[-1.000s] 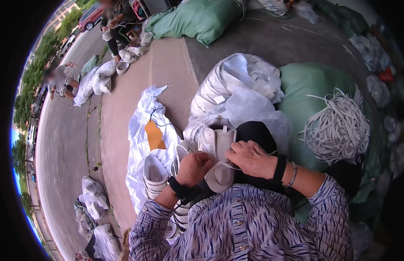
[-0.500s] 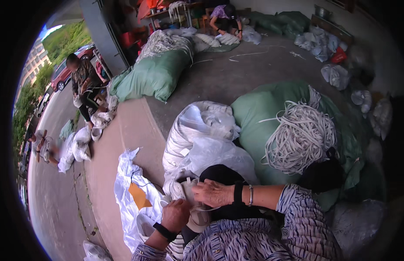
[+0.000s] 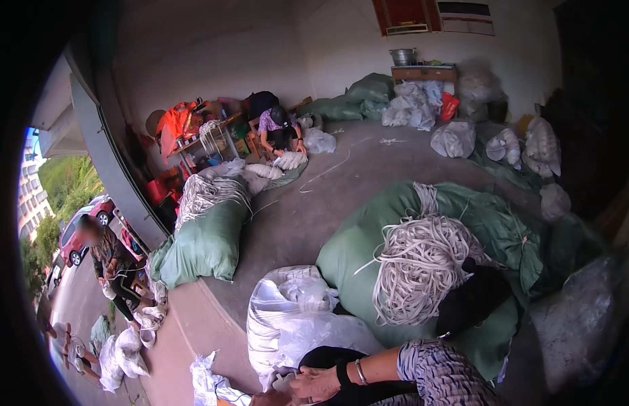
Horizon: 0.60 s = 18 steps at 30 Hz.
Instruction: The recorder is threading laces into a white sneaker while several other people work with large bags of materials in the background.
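On the pale back wall (image 3: 348, 47) a white panel (image 3: 465, 24) is hung, its print too small to be read. One pale shoe (image 3: 284, 383) is seen at the lower edge, touched by the right hand (image 3: 316, 384); the left hand (image 3: 268, 398) is largely cut off just beside it. Whether either hand is clamped or apart cannot be told. Two lace heaps are counted: one (image 3: 426, 260) borne by the near green sack (image 3: 355, 271), one (image 3: 213, 196) by a farther green sack (image 3: 206, 240). One metal pot (image 3: 402, 57) is carried by a wooden bench (image 3: 415, 74) beyond the grey floor (image 3: 294, 230).
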Available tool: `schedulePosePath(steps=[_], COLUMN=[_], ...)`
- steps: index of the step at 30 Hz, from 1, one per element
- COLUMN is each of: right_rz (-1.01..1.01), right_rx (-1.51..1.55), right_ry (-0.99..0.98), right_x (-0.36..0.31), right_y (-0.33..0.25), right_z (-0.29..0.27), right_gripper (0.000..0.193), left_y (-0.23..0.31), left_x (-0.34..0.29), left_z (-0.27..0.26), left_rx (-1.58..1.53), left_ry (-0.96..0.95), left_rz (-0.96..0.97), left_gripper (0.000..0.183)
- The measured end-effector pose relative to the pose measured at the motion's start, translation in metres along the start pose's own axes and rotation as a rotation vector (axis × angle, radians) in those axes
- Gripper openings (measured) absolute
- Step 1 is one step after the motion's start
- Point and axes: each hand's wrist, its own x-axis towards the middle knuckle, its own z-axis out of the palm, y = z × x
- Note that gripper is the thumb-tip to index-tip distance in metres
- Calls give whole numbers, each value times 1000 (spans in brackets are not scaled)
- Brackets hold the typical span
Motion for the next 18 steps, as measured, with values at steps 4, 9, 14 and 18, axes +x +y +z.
schedulePosePath(steps=[4, 9, 14, 18], right_rz=[-24, -35, -61, -64], right_rx=[1, 18, 34, 116], right_ry=[82, 56, 92, 65], right_x=[0, 3, -14, -14], right_y=[12, 2, 5, 3], right_z=[16, 1, -3, -13], right_gripper=[18, 15, 8, 9], left_y=[1, 11, -21, 2], left_x=[17, 93, 37, 38], left_z=[-25, -13, -5, 23], left_rx=[-120, -245, -1377, -1355], left_ry=[-273, 3, 155, 202], left_rz=[-166, -127, -906, -758], left_gripper=[28, 19, 24, 23])
